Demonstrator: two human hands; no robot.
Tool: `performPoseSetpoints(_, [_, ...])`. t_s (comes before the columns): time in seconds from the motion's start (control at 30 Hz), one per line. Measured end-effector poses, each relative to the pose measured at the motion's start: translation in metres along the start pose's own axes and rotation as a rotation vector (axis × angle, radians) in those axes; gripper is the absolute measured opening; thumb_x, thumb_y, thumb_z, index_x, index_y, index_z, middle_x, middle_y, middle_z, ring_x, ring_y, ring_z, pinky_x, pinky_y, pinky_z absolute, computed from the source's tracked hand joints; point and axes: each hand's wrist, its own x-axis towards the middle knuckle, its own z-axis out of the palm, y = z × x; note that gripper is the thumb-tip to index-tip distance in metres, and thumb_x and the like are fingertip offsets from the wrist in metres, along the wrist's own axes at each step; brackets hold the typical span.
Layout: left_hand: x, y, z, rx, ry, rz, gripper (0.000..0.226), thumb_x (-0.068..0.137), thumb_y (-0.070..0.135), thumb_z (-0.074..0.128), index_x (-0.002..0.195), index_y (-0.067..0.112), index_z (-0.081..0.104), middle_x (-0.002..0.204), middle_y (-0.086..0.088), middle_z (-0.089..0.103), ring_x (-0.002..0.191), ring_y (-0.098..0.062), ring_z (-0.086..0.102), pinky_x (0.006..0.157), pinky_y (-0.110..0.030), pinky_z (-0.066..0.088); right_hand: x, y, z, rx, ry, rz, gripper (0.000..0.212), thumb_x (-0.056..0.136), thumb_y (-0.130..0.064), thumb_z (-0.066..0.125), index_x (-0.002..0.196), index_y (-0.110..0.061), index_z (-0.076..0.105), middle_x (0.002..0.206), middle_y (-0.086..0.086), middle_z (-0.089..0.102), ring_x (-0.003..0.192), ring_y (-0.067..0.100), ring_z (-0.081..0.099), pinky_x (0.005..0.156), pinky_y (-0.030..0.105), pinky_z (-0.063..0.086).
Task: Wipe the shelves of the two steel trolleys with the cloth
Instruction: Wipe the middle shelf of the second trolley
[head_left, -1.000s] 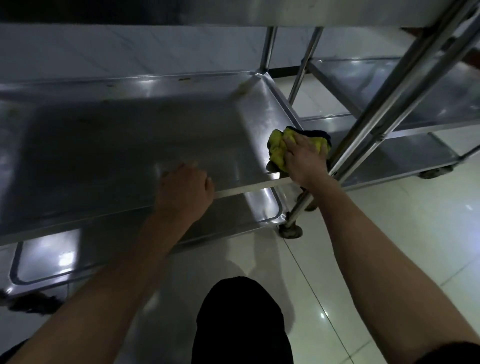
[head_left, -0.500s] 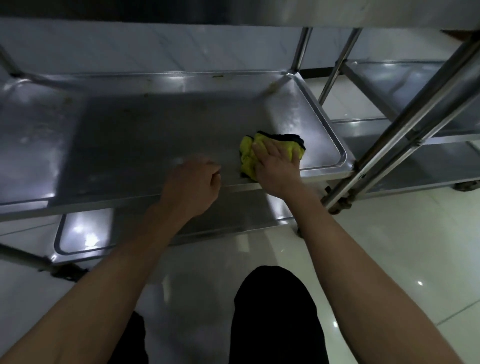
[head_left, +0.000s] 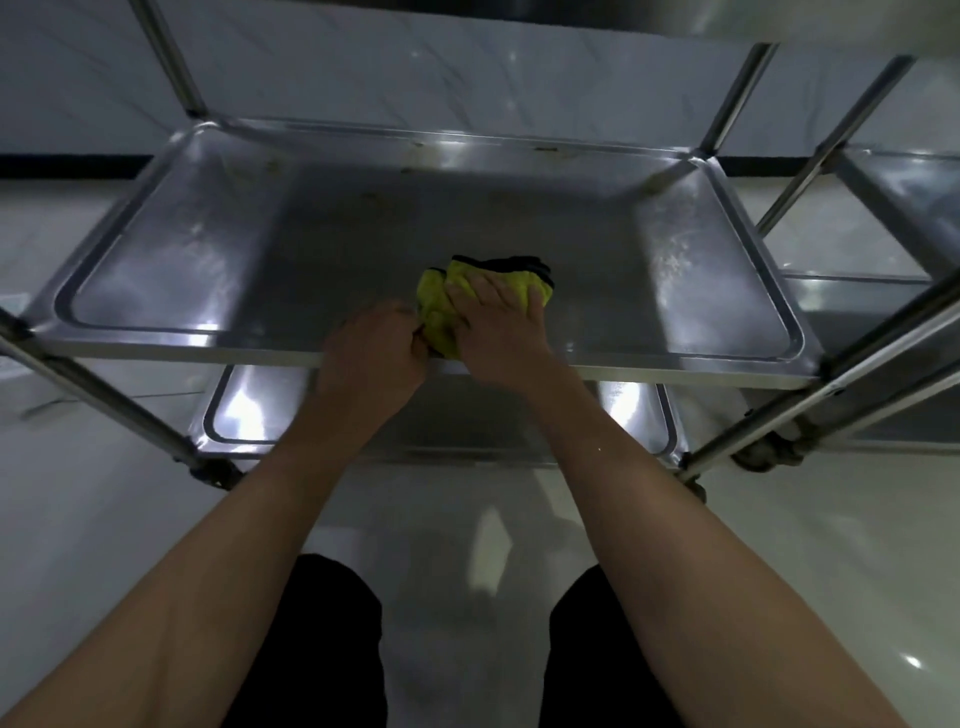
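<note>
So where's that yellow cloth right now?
The crumpled yellow cloth lies near the front edge of the steel trolley's middle shelf, about mid-width, under the flat right hand, with the left hand touching its left side.

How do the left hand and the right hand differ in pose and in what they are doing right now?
The right hand lies flat with straight fingers, pressing the yellow cloth onto the middle shelf; the left hand is curled at the shelf's front edge. The right hand covers most of the cloth; the left hand only meets its near corner. Both sit at the shelf's front, side by side.
</note>
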Motion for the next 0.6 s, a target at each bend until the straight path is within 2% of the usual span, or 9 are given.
performPoseSetpoints(0.1, [0.008,0.007,0.000,0.027,0.004,0.034,0.023,0.091,0.019,0.050,0.101,0.013,0.070,0.111,-0.005,0.063,0.106,-0.028,0.056,0.080,-0.037,0.046,-0.001,0.009,0.000,0.055,0.010,-0.009,0.054,0.105,-0.036,0.028,0.159,-0.031,0.020,0.167,-0.007,0.009,0.154,0.016,0.002,0.119,0.058,-0.002])
performPoseSetpoints(0.17, [0.019,0.021,0.002,0.023,0.011,0.040,0.023,0.092,0.020,0.050,0.101,0.014,0.070,0.111,-0.004,0.063,0.104,-0.028,0.057,0.077,-0.034,0.042,-0.003,0.023,-0.002,0.071,0.016,0.016,0.054,0.105,-0.036,0.029,0.158,-0.032,0.021,0.167,-0.009,0.010,0.154,0.015,0.002,0.119,0.057,-0.003])
performPoseSetpoints(0.27, [0.038,0.054,0.007,0.003,0.048,0.090,0.025,0.095,0.025,0.049,0.103,0.014,0.070,0.111,-0.008,0.063,0.104,-0.030,0.060,0.079,-0.035,0.040,-0.009,0.063,-0.012,0.029,0.044,0.088,0.054,0.105,-0.035,0.032,0.158,-0.033,0.022,0.166,-0.009,0.012,0.153,0.014,0.004,0.120,0.058,0.001])
performPoseSetpoints(0.33, [0.048,0.076,0.013,-0.021,0.012,0.117,0.026,0.097,0.028,0.050,0.105,0.015,0.071,0.115,-0.008,0.063,0.109,-0.029,0.060,0.083,-0.035,0.042,-0.018,0.098,-0.019,0.007,0.066,0.146,0.054,0.105,-0.034,0.033,0.158,-0.033,0.022,0.167,-0.009,0.012,0.153,0.015,0.005,0.120,0.058,0.002])
performPoseSetpoints(0.47, [0.048,0.102,0.033,0.069,-0.039,0.131,0.019,0.093,0.029,0.059,0.095,0.013,0.069,0.108,-0.007,0.060,0.104,-0.028,0.059,0.073,-0.034,0.040,-0.034,0.146,-0.032,-0.047,0.009,0.200,0.055,0.108,-0.036,0.028,0.160,-0.029,0.015,0.168,-0.005,0.006,0.155,0.018,0.002,0.120,0.060,0.005])
performPoseSetpoints(0.6, [0.033,0.112,0.045,0.089,-0.001,0.151,0.020,0.093,0.028,0.057,0.089,0.014,0.071,0.105,-0.006,0.058,0.102,-0.027,0.057,0.078,-0.039,0.046,-0.050,0.151,-0.034,-0.041,0.022,0.205,0.055,0.108,-0.037,0.027,0.160,-0.030,0.014,0.168,-0.004,0.005,0.155,0.019,0.000,0.120,0.061,0.005])
